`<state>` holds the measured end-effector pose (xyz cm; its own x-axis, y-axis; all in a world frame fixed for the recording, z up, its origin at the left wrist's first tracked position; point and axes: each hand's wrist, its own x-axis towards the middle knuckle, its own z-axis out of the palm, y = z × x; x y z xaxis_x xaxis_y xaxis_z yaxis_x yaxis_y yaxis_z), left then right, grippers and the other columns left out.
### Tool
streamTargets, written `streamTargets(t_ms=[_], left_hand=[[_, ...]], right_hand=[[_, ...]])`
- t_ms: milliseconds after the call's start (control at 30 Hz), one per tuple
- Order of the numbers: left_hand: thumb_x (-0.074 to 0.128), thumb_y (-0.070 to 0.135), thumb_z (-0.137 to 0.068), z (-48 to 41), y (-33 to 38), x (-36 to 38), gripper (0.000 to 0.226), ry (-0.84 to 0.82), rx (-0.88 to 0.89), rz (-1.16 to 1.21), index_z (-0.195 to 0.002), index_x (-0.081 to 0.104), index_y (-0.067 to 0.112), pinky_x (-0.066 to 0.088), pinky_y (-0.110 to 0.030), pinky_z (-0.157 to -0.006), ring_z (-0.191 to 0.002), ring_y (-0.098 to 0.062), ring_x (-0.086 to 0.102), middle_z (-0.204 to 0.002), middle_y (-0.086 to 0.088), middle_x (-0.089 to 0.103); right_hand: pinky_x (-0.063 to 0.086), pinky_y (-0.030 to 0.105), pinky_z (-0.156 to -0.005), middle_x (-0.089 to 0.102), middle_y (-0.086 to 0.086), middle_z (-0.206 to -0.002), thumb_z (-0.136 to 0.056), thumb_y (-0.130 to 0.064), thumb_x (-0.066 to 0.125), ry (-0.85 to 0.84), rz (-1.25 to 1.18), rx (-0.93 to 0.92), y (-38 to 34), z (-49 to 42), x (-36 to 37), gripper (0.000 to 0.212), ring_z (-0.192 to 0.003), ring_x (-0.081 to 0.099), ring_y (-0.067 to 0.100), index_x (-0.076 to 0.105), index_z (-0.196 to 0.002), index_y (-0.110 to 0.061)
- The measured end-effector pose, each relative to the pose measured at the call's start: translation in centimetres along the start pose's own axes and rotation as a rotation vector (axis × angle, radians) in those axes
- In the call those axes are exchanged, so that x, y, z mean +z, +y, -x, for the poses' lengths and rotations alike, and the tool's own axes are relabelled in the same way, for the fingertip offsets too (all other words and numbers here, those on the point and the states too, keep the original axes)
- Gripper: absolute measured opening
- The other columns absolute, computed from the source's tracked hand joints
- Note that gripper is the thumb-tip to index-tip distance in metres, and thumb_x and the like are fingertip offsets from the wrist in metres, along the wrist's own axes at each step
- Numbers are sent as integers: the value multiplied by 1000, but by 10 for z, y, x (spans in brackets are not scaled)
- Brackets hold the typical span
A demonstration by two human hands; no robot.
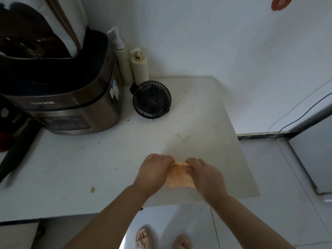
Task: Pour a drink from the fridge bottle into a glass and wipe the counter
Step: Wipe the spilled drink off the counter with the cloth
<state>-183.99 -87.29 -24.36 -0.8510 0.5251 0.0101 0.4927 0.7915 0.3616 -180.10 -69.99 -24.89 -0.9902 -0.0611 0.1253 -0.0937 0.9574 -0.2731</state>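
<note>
A pale orange cloth (179,176) lies bunched on the white counter (89,159) near its front right corner. My left hand (154,170) grips the cloth's left side with curled fingers. My right hand (203,174) grips its right side the same way. The two hands almost meet above the cloth, and most of it is hidden under them. No bottle or glass is in view.
A rice cooker (68,97) with its lid up fills the counter's back left. Two pump bottles (131,63) stand by the wall, a small black fan (151,99) in front of them. A crumb (92,189) lies at the front. A white fridge (314,155) stands at right.
</note>
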Motion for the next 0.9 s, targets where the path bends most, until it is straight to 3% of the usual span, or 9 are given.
streamTargets(t_ms=[133, 233, 333, 433, 500, 600, 667, 833, 900], left_hand=[[41, 17, -96, -12, 3, -14, 27, 13, -109, 129, -119, 58, 19, 46, -34, -84, -99, -25, 61, -113, -4, 65], [41, 18, -97, -24, 2, -12, 42, 67, -216, 119, -139, 41, 19, 31, -29, -107, -128, -19, 45, -141, -2, 49], [36, 17, -99, -25, 1, -5, 46, 65, -238, 78, -145, 31, 17, 18, -26, -114, -139, -15, 31, -151, 0, 35], [29, 24, -101, -13, -4, 5, 46, 12, -296, 27, -147, 25, 21, 7, -25, -117, -143, -12, 19, -155, 2, 25], [17, 36, -100, -3, -15, 11, 50, -46, -335, -42, -149, 17, 23, 0, -29, -118, -146, -13, 9, -158, 2, 15], [-18, 57, -76, 14, -39, 17, 84, -77, -383, -91, -150, 6, 25, -10, -31, -115, -147, -16, -6, -160, 2, -1], [-31, 68, -67, 26, -57, 24, 99, -69, -418, -94, -150, 2, 25, -14, -31, -113, -145, -15, -12, -157, 4, -8], [1, 51, -96, 33, -69, 28, 67, -110, -447, -155, -142, 37, 17, -3, -32, -112, -137, -21, 25, -148, -5, 38], [5, 48, -97, 32, -66, 26, 63, -101, -461, -150, -142, 37, 17, -3, -32, -112, -136, -21, 26, -148, -3, 38]], right_hand=[[48, 36, -74, 63, 1, -111, -71, -60, 15, -122, -117, 113, 6, -13, -19, 72, -97, 63, 30, 54, -120, -25], [48, 42, -86, 65, 9, -110, -81, -42, 38, -89, -43, 121, 7, -24, -21, 52, -99, 63, 34, 57, -122, -17], [45, 52, -94, 66, 11, -116, -83, -37, 35, -125, 5, 67, 1, -23, 0, 46, -107, 62, 35, 62, -118, -22], [18, 51, -113, 27, 2, -153, -82, -64, 0, -336, 7, 96, -19, -16, 20, 73, -141, 23, 36, 35, -140, -37], [-2, 46, -114, 12, 1, -157, -77, -69, -18, -383, 8, 184, -31, -15, 40, 82, -145, 6, 35, 18, -145, -39], [12, 49, -105, 47, 8, -143, -93, -56, 11, -399, 99, 170, -49, -21, 56, 56, -130, 43, 39, 38, -137, -34], [16, 49, -103, 51, 7, -139, -93, -53, 20, -403, 121, 116, -45, -20, 58, 50, -126, 48, 38, 38, -136, -34], [19, 48, -103, 51, 4, -140, -95, -53, 4, -397, 132, 101, 1, -7, 43, 56, -125, 50, 36, 37, -137, -34], [18, 49, -107, 41, 4, -147, -91, -59, -1, -393, 150, 206, 21, -17, 35, 65, -132, 40, 36, 31, -142, -34]])
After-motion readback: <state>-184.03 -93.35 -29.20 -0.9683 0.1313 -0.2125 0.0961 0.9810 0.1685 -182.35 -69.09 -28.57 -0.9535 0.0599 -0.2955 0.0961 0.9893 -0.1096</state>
